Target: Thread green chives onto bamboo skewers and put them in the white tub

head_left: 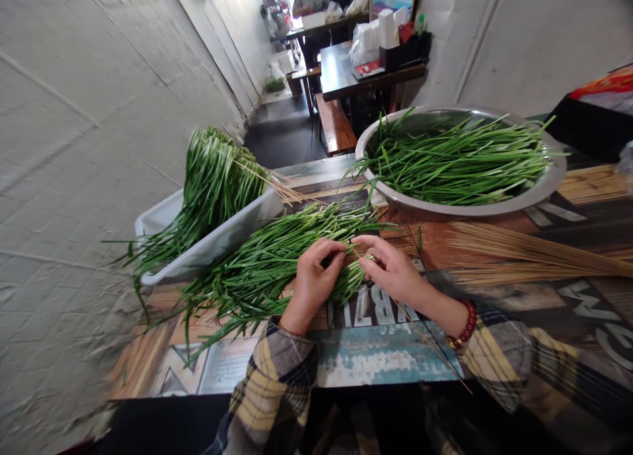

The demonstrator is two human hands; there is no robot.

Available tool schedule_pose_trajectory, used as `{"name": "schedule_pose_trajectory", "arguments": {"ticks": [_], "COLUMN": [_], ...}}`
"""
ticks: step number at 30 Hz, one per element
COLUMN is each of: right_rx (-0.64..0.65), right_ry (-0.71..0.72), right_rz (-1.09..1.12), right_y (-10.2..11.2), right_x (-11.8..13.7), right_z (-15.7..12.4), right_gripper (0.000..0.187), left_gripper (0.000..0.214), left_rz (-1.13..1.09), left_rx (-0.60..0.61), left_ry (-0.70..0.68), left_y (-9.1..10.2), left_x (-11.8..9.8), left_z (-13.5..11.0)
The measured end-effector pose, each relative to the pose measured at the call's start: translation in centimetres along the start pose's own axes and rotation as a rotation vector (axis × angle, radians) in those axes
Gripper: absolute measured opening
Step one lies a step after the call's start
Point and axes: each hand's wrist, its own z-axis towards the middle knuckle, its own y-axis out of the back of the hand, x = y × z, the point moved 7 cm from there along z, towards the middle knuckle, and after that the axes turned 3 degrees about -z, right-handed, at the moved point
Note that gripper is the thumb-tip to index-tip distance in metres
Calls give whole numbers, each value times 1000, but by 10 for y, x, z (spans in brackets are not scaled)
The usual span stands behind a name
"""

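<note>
Both hands, left hand [312, 278] and right hand [390, 270], pinch chives [257, 270] (skewer [357, 254] between)

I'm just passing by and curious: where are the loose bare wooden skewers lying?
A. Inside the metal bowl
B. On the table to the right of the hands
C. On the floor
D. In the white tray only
B: a fan of bare wooden skewers lies flat on the table, right of the right hand and in front of the metal bowl of greens.
</note>
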Motion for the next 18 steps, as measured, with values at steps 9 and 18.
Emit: {"name": "schedule_pose_trajectory", "arguments": {"ticks": [9,18], "right_rx": [-1,-12], "right_ry": [19,45], "right_rz": [-63,-134], "right_y": [1,2], "right_x": [5,7], "right_z": [-1,-1], "right_gripper": [31,30], "left_gripper": [10,10], "left_rz": [-23,55], "left_rx": [45,43], "left_ry": [15,-16], "left_y": [-2,-1], "left_x": [-3,-6], "left_z": [1,1]}}
